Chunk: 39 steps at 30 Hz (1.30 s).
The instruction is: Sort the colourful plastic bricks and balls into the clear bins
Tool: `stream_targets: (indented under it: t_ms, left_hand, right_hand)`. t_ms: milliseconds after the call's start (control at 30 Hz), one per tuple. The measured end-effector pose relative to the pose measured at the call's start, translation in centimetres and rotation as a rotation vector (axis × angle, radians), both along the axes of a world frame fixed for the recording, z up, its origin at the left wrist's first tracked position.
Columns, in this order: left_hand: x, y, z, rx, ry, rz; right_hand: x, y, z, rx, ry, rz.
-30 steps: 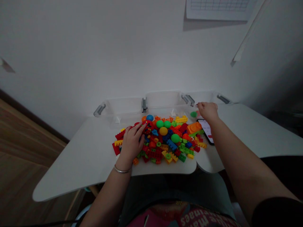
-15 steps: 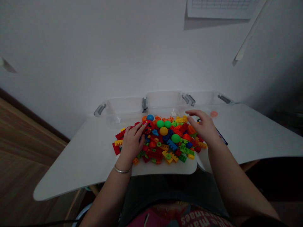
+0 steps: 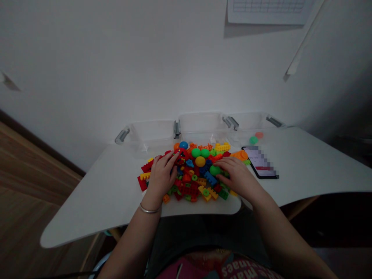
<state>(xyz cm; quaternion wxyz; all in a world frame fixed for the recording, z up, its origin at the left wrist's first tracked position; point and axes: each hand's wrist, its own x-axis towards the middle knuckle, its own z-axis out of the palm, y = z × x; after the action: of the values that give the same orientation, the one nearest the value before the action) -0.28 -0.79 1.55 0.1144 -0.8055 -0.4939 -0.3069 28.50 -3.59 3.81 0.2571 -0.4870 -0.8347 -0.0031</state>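
A heap of colourful plastic building blocks (image 3: 190, 190) and small balls spreads over the white table. My left hand (image 3: 162, 172) lies on the heap's left side, fingers stretched out over a red piece with dark and yellow spots (image 3: 180, 156). My right hand (image 3: 236, 174) has its thumb and fingers around a green ball (image 3: 214, 170) at the right of the heap. Two more green balls (image 3: 200, 153), a yellow ball (image 3: 200, 161) and a blue ball (image 3: 183, 145) lie on top. A green ball (image 3: 253, 140) and an orange ball (image 3: 259, 135) show through the right clear bin (image 3: 250, 120).
Another clear bin (image 3: 152, 130) and a middle clear bin (image 3: 200, 122) stand along the wall, with grey clips at their ends. A phone (image 3: 260, 162) lies on the white table (image 3: 95, 193) right of the heap. A printed sheet (image 3: 267, 9) hangs above.
My right hand has come down and left from beside the right bin onto the heap, closing around a green ball. Another green ball now shows in that bin. My left hand stays put.
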Motion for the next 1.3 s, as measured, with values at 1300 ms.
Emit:
stream_targets:
  t_ms: [1300]
  left_hand:
    - [-1.3, -0.6, -0.5, 0.016, -0.002, -0.004]
  right_hand:
    - [8.9, 12.6, 2.4, 0.346, 0.452, -0.558]
